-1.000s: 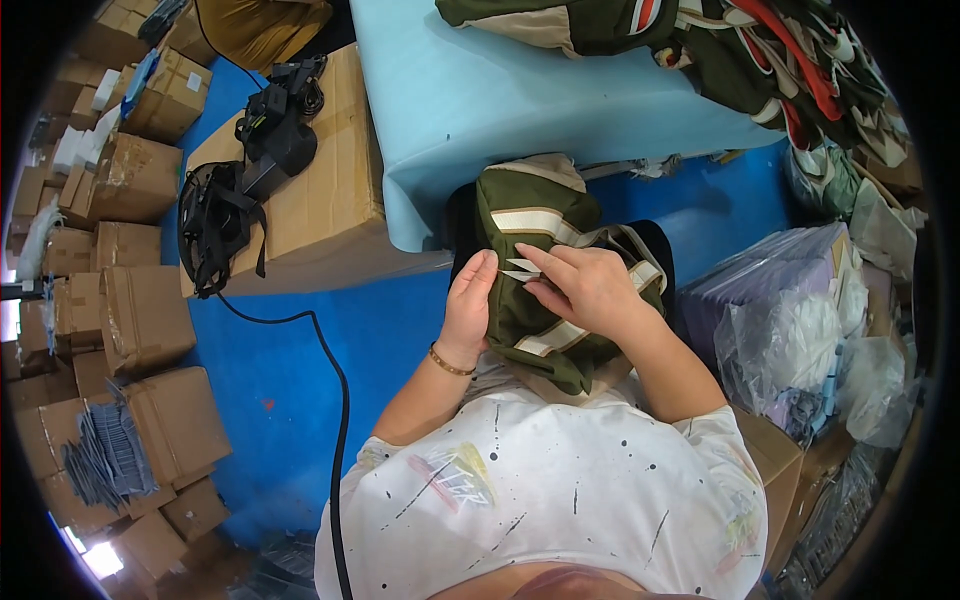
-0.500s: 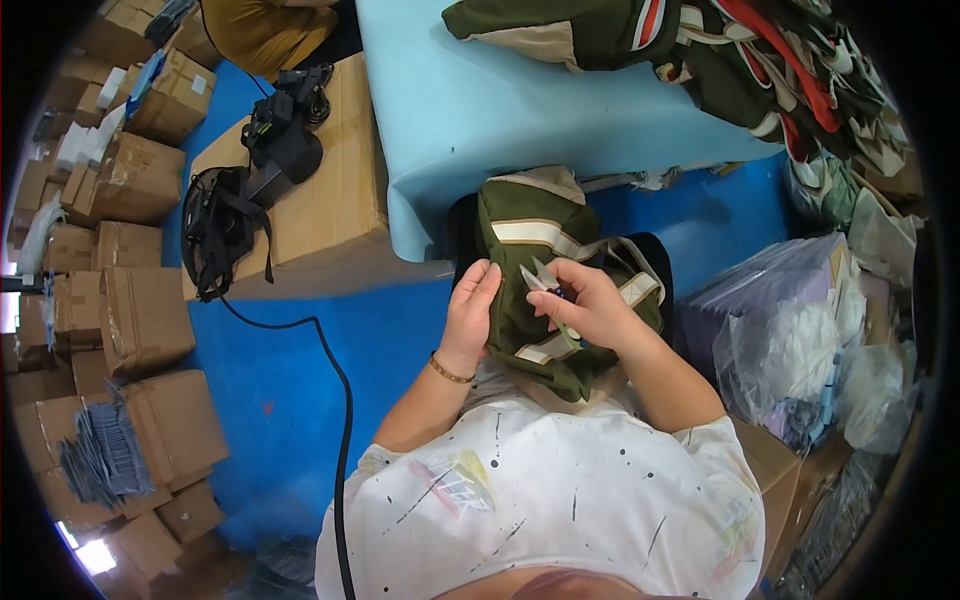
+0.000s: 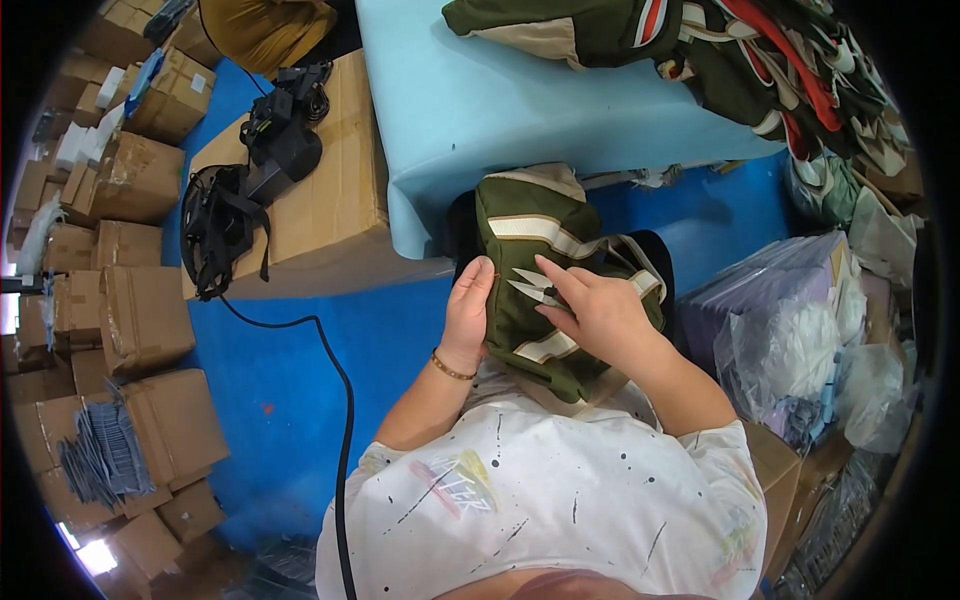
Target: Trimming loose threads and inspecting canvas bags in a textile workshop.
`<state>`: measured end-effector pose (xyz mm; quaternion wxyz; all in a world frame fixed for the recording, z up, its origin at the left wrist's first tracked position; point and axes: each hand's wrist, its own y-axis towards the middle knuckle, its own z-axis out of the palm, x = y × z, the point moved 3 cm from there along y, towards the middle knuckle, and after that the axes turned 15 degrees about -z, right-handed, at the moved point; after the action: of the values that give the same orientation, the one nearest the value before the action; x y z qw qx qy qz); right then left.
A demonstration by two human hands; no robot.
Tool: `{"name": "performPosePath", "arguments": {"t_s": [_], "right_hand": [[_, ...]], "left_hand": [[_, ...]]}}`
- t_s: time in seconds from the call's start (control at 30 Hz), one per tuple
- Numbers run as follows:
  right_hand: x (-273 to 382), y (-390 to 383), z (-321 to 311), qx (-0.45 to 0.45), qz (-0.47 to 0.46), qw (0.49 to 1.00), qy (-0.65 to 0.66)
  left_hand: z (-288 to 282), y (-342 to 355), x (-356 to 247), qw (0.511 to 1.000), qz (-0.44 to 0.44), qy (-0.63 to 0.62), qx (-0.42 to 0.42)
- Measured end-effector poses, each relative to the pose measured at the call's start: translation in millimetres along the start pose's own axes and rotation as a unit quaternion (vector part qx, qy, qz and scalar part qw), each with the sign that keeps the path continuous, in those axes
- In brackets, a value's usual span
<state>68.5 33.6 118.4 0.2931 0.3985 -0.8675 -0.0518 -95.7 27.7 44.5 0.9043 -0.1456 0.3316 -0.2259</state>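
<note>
A dark green fabric bag [image 3: 505,270] with white, tan-edged straps and beige panels lies across my lap. My left hand [image 3: 468,310] is closed at the bag's left edge, thumb and fingers pinching the cloth. In my right hand [image 3: 610,318] is a pair of small thread snips [image 3: 537,287], held above the bag. Their two pointed blades are spread apart and point left toward my left fingertips. The handle is mostly hidden under my fingers. My right index finger stretches out along the upper blade.
A table with a light blue cover [image 3: 480,120] stands ahead, piled at right with more green bags [image 3: 620,35]. At left, a cardboard box [image 3: 340,190] bears black strapped gear [image 3: 280,140]. A black cable [image 3: 345,400] runs down beside me. Plastic-wrapped bundles [image 3: 780,320] sit at right; stacked cartons [image 3: 150,320] line the left.
My right hand has turned, and the snips now lie flatter, pointing left with their blades farther apart. My left hand has barely moved along the bag's edge.
</note>
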Motion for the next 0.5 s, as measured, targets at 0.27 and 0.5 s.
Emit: {"name": "performPosePath", "arguments": {"t_s": [0.27,0.5], "right_hand": [[6.2,2.8,-1.9,0.037,-0.023,0.996,-0.075],[8.2,4.5,-3.1,0.047,-0.036,0.995,-0.079]], "left_hand": [[-2.4,-0.2,1.6,1.000,0.007,0.027,0.001],[-2.1,-1.2,2.2,0.999,0.017,0.043,-0.017]]}}
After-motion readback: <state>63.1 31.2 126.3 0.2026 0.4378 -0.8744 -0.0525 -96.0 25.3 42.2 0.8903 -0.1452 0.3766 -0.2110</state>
